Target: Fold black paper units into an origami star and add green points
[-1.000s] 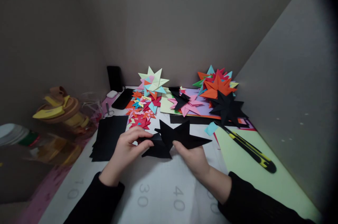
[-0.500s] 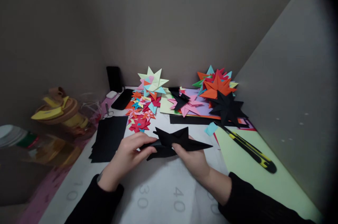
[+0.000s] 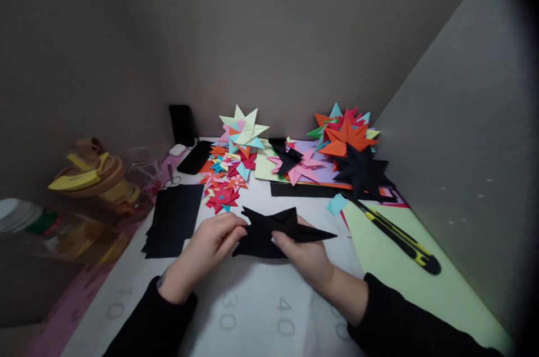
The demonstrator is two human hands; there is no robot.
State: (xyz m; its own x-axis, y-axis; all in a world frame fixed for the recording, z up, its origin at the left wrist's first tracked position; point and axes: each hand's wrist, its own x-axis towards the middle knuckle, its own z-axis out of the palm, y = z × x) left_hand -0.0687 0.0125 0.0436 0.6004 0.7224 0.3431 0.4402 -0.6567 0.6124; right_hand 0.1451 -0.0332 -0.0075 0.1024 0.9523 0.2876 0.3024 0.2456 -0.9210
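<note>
Star (image 3: 273,229): black folded paper, pointed | left hand (image 3: 206,245), right hand (image 3: 305,253): hands pinching it

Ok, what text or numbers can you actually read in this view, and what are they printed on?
"30" on the white cutting mat, near its front edge, below the left hand.
"40" on the same mat, below the right hand.
A partly seen "0" at the mat's left front edge, its leading digit blurred.
The yellow-and-black utility knife shows no readable marking.
</note>
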